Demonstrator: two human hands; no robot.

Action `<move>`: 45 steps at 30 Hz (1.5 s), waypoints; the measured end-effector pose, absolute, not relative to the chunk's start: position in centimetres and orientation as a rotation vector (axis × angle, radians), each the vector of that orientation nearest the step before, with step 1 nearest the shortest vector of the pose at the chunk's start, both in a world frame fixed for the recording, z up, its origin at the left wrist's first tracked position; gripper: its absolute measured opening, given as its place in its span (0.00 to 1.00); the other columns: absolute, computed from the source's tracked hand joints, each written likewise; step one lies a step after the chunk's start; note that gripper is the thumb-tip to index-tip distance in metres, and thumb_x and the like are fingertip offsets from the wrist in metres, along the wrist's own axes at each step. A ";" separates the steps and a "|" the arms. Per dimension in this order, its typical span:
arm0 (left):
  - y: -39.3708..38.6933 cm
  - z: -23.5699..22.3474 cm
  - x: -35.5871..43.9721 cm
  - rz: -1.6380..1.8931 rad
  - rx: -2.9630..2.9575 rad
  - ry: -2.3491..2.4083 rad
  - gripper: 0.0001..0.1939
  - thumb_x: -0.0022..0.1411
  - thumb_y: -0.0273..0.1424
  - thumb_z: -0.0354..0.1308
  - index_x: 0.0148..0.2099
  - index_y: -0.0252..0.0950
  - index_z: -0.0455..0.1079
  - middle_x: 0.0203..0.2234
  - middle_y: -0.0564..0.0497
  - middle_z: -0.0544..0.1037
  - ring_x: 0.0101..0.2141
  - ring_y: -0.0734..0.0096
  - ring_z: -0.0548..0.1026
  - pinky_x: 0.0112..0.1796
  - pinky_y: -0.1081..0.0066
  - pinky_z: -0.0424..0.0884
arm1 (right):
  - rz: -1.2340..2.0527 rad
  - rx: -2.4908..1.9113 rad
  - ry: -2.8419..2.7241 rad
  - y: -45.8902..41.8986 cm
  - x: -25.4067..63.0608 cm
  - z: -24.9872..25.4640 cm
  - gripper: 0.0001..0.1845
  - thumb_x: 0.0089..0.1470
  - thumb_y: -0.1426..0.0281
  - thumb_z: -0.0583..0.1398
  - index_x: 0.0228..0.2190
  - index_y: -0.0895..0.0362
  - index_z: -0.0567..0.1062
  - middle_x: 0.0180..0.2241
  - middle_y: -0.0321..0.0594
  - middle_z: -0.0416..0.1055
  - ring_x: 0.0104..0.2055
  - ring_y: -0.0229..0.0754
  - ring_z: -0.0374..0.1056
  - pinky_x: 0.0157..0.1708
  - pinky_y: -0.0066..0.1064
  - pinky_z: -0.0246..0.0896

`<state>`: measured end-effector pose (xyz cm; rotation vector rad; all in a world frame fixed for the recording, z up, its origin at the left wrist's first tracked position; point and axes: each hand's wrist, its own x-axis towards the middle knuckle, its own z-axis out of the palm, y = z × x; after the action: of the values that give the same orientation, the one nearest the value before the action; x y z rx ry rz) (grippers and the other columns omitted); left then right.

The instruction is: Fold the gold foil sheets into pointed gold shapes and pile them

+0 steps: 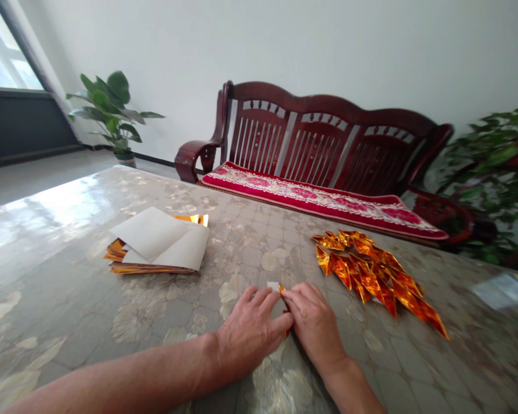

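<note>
On the table in front of me, a small piece of gold-and-white foil paper (273, 286) lies mostly hidden beneath my fingers. My left hand (252, 328) presses on it from the left, fingers bent and thumb reaching toward the other hand. From the right, my right hand (315, 322) is closed on the paper's edge, its fingertips against the folded gold strip. To the left rests a stack of foil paper sheets (164, 238), white backs up with gold edges showing. Folded gold foil pieces (371, 270), pointed at the ends, lie in rows at the right.
The table (151, 322) has a glossy, flower-patterned cover. A clear plastic packet (505, 290) lies at its right side. Beyond the table stands a dark red wooden bench (328, 138) with a red patterned cushion (302, 192). Potted plants (112, 106) flank the bench.
</note>
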<state>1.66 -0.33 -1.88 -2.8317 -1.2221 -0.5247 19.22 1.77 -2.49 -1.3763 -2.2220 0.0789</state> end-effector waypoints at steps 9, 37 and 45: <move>-0.3 -2.3 1.7 -0.542 -2.822 -1.209 0.07 0.70 0.33 0.51 0.48 0.42 0.67 0.46 0.48 0.72 0.51 0.58 0.69 0.50 0.55 0.67 | 0.102 -1.313 -2.217 1.8 19.5 -2.8 0.14 0.64 0.74 0.53 0.35 0.54 0.78 0.33 0.40 0.70 0.38 0.43 0.64 0.41 0.33 0.63; -0.3 -1.9 1.7 -0.480 -2.870 -1.142 0.08 0.70 0.32 0.53 0.50 0.41 0.66 0.51 0.47 0.70 0.54 0.54 0.66 0.49 0.54 0.67 | 0.188 -1.333 -2.107 1.4 19.8 -2.3 0.16 0.48 0.84 0.49 0.27 0.55 0.72 0.29 0.39 0.71 0.35 0.43 0.65 0.38 0.33 0.61; -0.4 -1.6 1.5 -0.431 -2.872 -1.147 0.07 0.69 0.33 0.52 0.49 0.41 0.66 0.50 0.47 0.71 0.53 0.53 0.67 0.48 0.54 0.68 | 0.159 -1.431 -2.085 2.0 19.7 -2.7 0.26 0.50 0.84 0.48 0.46 0.58 0.74 0.37 0.42 0.74 0.41 0.44 0.68 0.45 0.36 0.63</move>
<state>1.52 -0.37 -1.60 -2.8723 -1.1472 -0.4315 19.70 2.00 -2.68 -1.4307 -2.0850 0.1588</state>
